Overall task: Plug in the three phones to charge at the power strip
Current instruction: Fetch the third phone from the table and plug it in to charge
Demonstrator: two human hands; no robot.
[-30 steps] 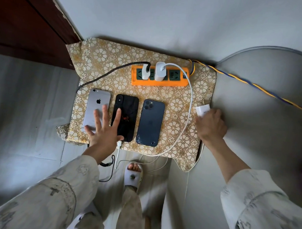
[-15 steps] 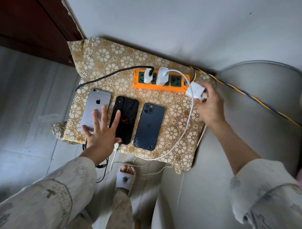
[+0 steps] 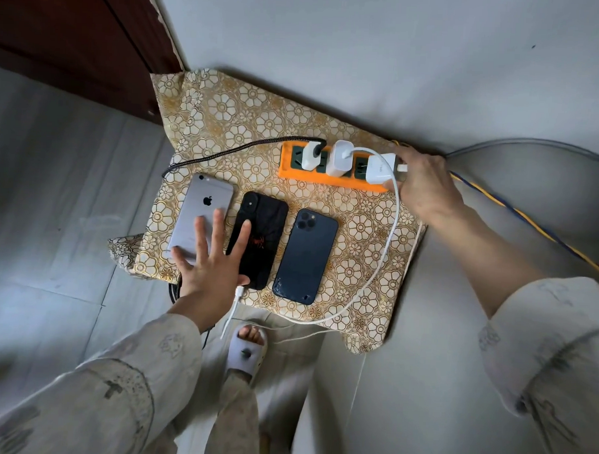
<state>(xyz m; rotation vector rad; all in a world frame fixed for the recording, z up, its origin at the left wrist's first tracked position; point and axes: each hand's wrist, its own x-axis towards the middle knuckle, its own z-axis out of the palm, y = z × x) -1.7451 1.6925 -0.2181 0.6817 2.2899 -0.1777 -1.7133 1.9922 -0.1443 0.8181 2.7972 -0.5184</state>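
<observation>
Three phones lie face down in a row on a floral cloth (image 3: 355, 242): a silver phone (image 3: 203, 210), a black phone (image 3: 262, 232) and a dark blue phone (image 3: 305, 256). Behind them sits an orange power strip (image 3: 327, 178) with two white adapters plugged in. My right hand (image 3: 425, 183) holds a third white adapter (image 3: 381, 168) at the strip's right end socket. My left hand (image 3: 212, 264) rests spread across the lower ends of the silver and black phones. A white cable plug (image 3: 239, 291) sits at the black phone's bottom edge.
A black braided cable (image 3: 233, 151) runs left from the strip, and a white cable (image 3: 391, 237) loops around the blue phone. A blue-yellow cord (image 3: 529, 228) leads off right. A dark wooden door (image 3: 70, 38) stands at left. My slippered foot (image 3: 248, 347) is on the tile floor.
My right hand lifted the white adapter from the cloth's right edge and carried it up to the right end of the power strip. My left hand stayed on the phones.
</observation>
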